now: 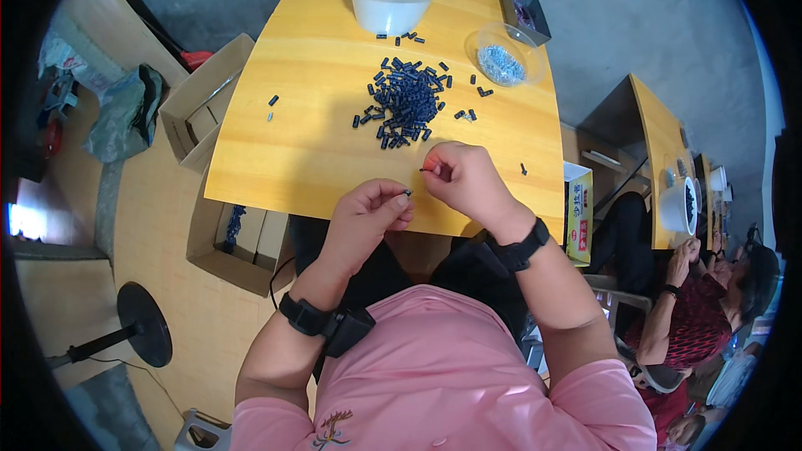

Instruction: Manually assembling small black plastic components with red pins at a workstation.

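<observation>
My left hand [368, 215] is closed in a pinch at the table's near edge, with a tiny dark piece [408, 193] between thumb and forefinger. Slightly higher and to the right, my right hand [474, 185] pinches a small black piece [423, 169], mostly hidden by the fingers. The two hands are close but apart. Beyond them lies a heap of short black cylindrical parts [408, 100], with several strays around it. A clear round dish [522, 50] at the far right holds small silvery metal pieces [501, 65].
A white tub [388, 12] full of black parts stands at the wooden table's [284, 58] far edge. A dark box [539, 25] sits at the far right corner. Cardboard boxes [192, 108] flank the table's left side. To the right, other people work at another table [660, 125].
</observation>
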Demonstrator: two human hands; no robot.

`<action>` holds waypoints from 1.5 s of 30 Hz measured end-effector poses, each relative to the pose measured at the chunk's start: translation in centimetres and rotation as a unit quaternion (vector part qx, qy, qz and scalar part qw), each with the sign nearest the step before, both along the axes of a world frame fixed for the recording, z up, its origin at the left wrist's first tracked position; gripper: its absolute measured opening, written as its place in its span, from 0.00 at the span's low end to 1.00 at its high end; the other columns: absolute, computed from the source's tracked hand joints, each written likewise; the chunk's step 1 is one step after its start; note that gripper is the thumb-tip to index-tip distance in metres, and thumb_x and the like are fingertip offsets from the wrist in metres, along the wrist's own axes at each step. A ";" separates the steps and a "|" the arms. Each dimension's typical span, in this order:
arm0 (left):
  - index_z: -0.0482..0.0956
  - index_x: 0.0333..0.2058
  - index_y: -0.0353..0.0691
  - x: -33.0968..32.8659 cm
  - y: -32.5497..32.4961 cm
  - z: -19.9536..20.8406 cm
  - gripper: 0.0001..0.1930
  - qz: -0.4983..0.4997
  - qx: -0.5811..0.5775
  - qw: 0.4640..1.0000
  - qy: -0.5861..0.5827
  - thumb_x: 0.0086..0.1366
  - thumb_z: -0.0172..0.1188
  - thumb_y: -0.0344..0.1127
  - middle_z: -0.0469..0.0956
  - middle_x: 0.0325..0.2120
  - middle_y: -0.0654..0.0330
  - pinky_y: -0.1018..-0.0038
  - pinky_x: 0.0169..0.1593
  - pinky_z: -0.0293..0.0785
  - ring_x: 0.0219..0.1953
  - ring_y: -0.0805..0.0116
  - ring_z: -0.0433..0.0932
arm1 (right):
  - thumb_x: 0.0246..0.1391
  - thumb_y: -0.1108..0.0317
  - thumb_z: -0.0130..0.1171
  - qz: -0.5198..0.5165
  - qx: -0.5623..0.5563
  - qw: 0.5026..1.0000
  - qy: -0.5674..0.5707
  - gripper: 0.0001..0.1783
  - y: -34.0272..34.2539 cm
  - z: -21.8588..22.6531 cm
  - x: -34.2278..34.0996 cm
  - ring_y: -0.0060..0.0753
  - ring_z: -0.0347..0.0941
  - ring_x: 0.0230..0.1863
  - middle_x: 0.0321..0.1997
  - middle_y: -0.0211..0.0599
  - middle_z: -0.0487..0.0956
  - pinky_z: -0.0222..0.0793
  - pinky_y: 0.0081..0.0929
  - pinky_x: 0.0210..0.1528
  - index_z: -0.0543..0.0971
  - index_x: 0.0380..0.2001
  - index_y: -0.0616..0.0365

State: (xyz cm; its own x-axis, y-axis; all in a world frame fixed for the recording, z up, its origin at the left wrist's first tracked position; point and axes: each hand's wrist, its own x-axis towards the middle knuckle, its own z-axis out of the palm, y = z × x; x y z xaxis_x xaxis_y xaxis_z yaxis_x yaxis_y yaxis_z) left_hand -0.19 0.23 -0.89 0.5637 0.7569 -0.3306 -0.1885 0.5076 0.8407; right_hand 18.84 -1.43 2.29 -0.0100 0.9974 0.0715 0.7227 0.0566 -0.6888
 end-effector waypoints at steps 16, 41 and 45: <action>0.76 0.40 0.35 0.8 -0.9 1.3 0.08 -0.079 0.112 0.990 0.031 0.63 0.57 0.31 0.77 0.29 0.63 0.82 0.37 0.73 0.31 0.78 0.75 | 0.47 0.81 0.57 0.045 0.096 0.992 0.063 0.07 -4.6 3.0 -0.4 0.41 0.72 0.31 0.29 0.41 0.74 0.67 0.27 0.32 0.76 0.31 0.60; 0.78 0.35 0.33 1.1 -2.2 2.4 0.06 -0.010 0.348 0.925 0.150 0.59 0.59 0.26 0.77 0.27 0.64 0.84 0.31 0.70 0.27 0.81 0.73 | 0.43 0.80 0.57 0.059 0.035 0.997 0.027 0.04 -4.5 4.8 -0.9 0.50 0.73 0.28 0.26 0.48 0.75 0.70 0.32 0.30 0.76 0.26 0.64; 0.78 0.35 0.32 1.0 -2.1 2.6 0.06 0.001 0.351 0.922 0.160 0.59 0.59 0.26 0.78 0.27 0.63 0.83 0.33 0.70 0.28 0.81 0.74 | 0.45 0.79 0.59 0.056 0.017 0.998 0.038 0.04 -4.1 4.9 -1.0 0.35 0.72 0.26 0.24 0.40 0.74 0.67 0.25 0.28 0.77 0.28 0.63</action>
State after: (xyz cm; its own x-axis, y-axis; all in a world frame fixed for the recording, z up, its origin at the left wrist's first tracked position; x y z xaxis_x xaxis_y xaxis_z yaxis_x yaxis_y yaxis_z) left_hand 0.81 -1.89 1.69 0.5203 0.8489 0.0938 0.1251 -0.1843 0.9749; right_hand 17.81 -5.55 7.19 -0.1142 0.9874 0.1092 0.6562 0.1575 -0.7380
